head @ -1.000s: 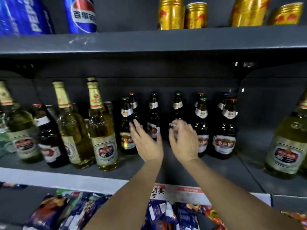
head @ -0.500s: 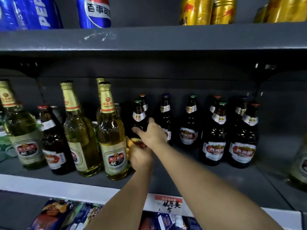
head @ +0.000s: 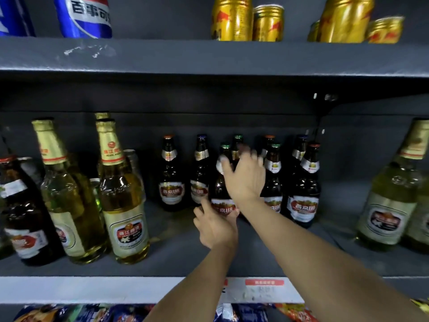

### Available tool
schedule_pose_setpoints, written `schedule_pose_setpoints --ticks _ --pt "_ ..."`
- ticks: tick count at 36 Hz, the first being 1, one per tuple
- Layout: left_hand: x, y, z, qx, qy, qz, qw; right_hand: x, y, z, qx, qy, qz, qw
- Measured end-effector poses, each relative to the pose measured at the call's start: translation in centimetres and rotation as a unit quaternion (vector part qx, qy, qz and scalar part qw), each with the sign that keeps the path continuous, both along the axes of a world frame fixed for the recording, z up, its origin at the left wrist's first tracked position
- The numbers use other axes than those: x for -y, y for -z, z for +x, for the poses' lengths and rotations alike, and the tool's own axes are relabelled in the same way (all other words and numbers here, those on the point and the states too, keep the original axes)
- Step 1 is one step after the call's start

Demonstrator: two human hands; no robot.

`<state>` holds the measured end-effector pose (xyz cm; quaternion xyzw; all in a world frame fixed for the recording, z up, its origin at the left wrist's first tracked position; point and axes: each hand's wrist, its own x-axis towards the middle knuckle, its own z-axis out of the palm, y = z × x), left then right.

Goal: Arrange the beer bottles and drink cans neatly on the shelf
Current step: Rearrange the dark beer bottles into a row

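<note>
On the grey middle shelf [head: 176, 256] stands a row of dark brown beer bottles with red-and-white labels [head: 170, 182]. My left hand [head: 216, 228] grips the lower part of one green-capped dark bottle [head: 217, 187], which stands upright in front of that row. Just above it, my right hand [head: 246, 175] is blurred with its fingers spread, at the necks of the bottles behind, holding nothing. Tall pale gold-foil beer bottles [head: 123, 201] stand to the left. Gold drink cans [head: 232, 19] and blue Pepsi cans [head: 86, 15] sit on the upper shelf.
More dark bottles [head: 306, 191] stand close on the right of the held one. A pale bottle [head: 390, 205] stands at the far right and a dark one [head: 23, 219] at the far left. Snack packets [head: 69, 314] lie below. The upper shelf edge [head: 209, 56] overhangs.
My left hand has carried the green-capped dark bottle rightward, away from the pale bottles, to the front of the dark row. My right hand rose and spread its fingers at the bottle necks.
</note>
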<state>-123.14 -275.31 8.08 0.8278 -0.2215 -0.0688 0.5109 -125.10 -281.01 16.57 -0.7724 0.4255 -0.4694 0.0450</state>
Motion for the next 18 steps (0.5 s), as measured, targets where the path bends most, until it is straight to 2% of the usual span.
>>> schedule_pose_setpoints --ticks 2,3,6,10,13,18 --pt "0.3 0.2 0.0 0.003 0.007 0.004 1.000 1.3 -2.8 -0.4 0.018 0.026 -0.136 0.990" --pt "0.4 0.3 0.1 0.007 0.010 0.007 1.000 2.1 -4.3 -0.5 -0.028 0.036 -0.160 0.986" --pt "0.7 0.3 0.8 0.016 0.036 0.013 0.999 4.3 -7.6 -0.7 -0.234 0.069 -0.103 0.964" --pt "0.9 0.4 2.3 0.034 0.084 0.042 0.995 5.8 -8.6 0.2 -0.350 0.079 -0.064 0.931" --pt "0.9 0.5 3.3 0.049 0.109 0.062 0.991 6.6 -8.4 1.2 -0.372 0.071 -0.053 0.924" --pt "1.0 0.8 3.7 0.059 0.114 0.060 0.990 8.2 -8.4 2.4 -0.327 0.025 0.033 0.944"
